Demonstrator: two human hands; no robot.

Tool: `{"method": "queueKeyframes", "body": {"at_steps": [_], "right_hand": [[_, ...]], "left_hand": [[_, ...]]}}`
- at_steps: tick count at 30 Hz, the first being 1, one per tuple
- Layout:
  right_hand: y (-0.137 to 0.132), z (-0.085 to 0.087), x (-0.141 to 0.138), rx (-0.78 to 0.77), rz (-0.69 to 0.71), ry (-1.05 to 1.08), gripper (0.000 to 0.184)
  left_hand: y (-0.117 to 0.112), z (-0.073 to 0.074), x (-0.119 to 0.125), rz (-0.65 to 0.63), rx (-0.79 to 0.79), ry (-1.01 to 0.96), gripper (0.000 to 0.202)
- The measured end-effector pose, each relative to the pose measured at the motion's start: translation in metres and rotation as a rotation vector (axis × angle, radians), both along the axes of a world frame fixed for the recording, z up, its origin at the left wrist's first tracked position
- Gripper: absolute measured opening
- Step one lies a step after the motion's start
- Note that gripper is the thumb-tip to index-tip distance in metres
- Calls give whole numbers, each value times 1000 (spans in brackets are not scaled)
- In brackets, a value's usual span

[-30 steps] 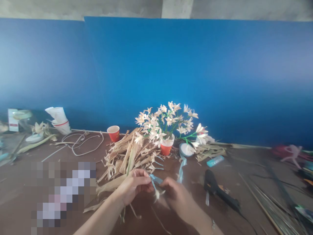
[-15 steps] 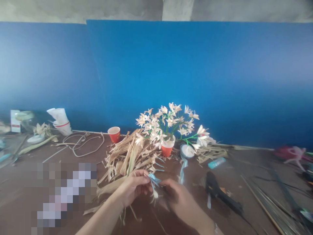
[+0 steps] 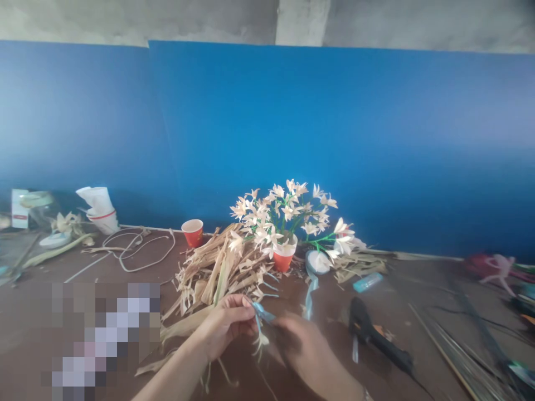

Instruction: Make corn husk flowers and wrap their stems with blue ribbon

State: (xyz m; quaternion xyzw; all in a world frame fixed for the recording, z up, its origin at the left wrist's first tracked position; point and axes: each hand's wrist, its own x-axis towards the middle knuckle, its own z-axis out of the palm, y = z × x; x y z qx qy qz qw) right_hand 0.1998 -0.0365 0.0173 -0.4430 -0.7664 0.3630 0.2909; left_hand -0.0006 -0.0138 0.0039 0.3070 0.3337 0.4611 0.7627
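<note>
My left hand (image 3: 229, 323) is closed in a pinch, holding a small pale flower (image 3: 262, 340) by its blue-wrapped stem; the bloom hangs downward. A light-blue strip (image 3: 263, 313) runs from those fingertips across to my right hand (image 3: 303, 342), whose curled, slightly blurred fingers close on its far end. The area beneath my right fingers is dark and I cannot make it out. Just beyond my hands, more small flowers with blue stems (image 3: 270, 287) lie beside a heap of dried husks (image 3: 213, 267).
White flowers (image 3: 288, 211) on green stems stand in a red-and-white cup (image 3: 283, 262). Close by are a bowl of white material (image 3: 318, 262) and a hanging blue ribbon (image 3: 310, 298). At right lies a black glue gun (image 3: 376, 337); at left, an empty red cup (image 3: 193, 234) and a cable (image 3: 125, 256).
My right hand has shifted slightly down beside the blue strip, and the strip has turned a little between my hands. The whole view has moved slightly.
</note>
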Motion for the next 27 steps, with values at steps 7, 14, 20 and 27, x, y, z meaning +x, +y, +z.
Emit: {"method": "queueKeyframes", "body": {"at_steps": [7,14,20,27], "right_hand": [[-1,0,3,30,-7,-83,20],[0,0,0,24,-40,-39,19],[0,-5,-1,-60,-56,36,19],[6,-17,-1,-249,28,197,24]], "left_hand": [[-2,5,1,-2,-22,8,21],[-1,5,3,-24,-8,9,19],[-3,9,2,26,23,32,18],[-6,5,4,-22,86,-11,13]]}}
